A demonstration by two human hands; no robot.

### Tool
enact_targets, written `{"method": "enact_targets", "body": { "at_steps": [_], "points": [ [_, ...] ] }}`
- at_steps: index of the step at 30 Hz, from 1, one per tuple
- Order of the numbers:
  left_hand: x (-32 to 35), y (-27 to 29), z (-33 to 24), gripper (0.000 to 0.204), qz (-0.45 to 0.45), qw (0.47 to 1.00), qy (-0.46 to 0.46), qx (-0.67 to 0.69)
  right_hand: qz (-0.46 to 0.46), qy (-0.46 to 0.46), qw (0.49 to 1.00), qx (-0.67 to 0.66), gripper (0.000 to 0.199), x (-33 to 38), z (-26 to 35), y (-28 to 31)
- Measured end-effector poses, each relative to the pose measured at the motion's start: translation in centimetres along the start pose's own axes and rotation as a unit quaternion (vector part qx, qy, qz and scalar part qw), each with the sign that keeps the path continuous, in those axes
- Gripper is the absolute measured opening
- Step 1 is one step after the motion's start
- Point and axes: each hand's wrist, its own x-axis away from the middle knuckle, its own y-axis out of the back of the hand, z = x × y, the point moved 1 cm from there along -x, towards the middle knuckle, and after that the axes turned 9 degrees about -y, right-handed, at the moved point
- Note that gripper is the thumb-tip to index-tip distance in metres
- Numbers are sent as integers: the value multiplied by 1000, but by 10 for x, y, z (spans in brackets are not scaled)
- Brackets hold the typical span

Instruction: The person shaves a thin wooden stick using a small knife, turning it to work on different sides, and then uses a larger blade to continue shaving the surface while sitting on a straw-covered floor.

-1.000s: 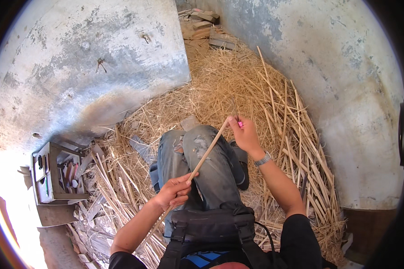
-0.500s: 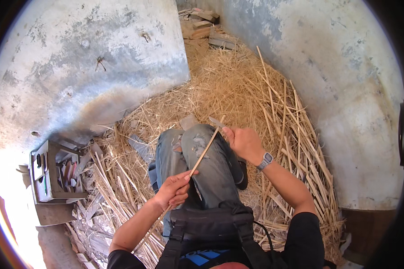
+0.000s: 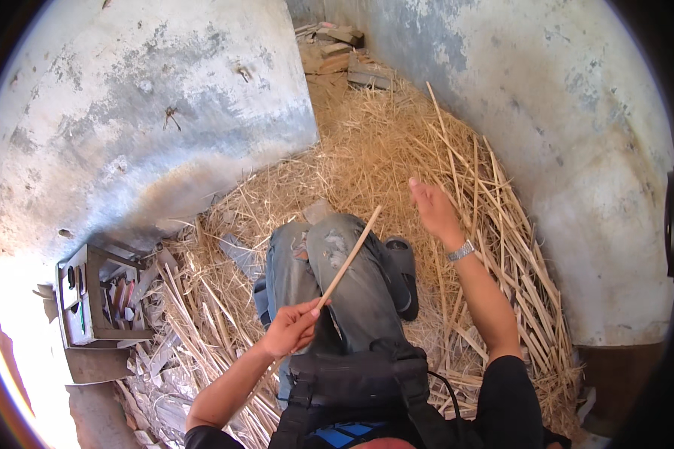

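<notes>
My left hand point(image 3: 293, 328) is closed round a thin, pale wooden or bamboo strip point(image 3: 350, 259). The strip slants up and away to the right over my knees, its far end free. Off to the right, above the straw, my right hand point(image 3: 436, 212) is raised apart from the strip with its fingers curled in. The knife it held a moment ago is hidden or edge-on now, so its blade cannot be made out. My bent legs in worn jeans point(image 3: 329, 254) lie beneath the strip.
Straw-like shavings point(image 3: 374, 142) cover the floor ahead. Long pale strips point(image 3: 505, 247) lie along the right wall point(image 3: 577, 150), more on the left point(image 3: 202, 322). A small box-like stand point(image 3: 101, 295) holding odds and ends is at left. Wood pieces point(image 3: 344, 45) are stacked at the back.
My right hand has swung up and right, away from the strip's far end; the knife blade no longer shows. My left hand keeps its grip, almost unmoved.
</notes>
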Motion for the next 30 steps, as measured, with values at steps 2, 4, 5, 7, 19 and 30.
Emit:
{"method": "enact_targets", "body": {
  "at_steps": [2,4,5,7,19,30],
  "points": [
    [-4,-8,-5,38,3,998,-17,-55,12,41,998,-47,53,28,16,-20],
    [-10,-14,-16,38,1,993,-38,-114,23,87,991,-99,46,49,31,-31],
    [-10,-17,-18,36,9,983,-44,-176,83,42,978,-186,38,60,37,-35],
    [-10,-16,-20,34,15,972,-45,-230,147,-10,952,-268,31,70,37,-36],
    [52,125,-73,10,-216,613,-266,-713,-247,-157,770,-568,16,59,-174,119],
    [124,310,146,55,-495,641,-34,-586,-525,-418,600,-435,39,232,-422,198]
  ]
}}
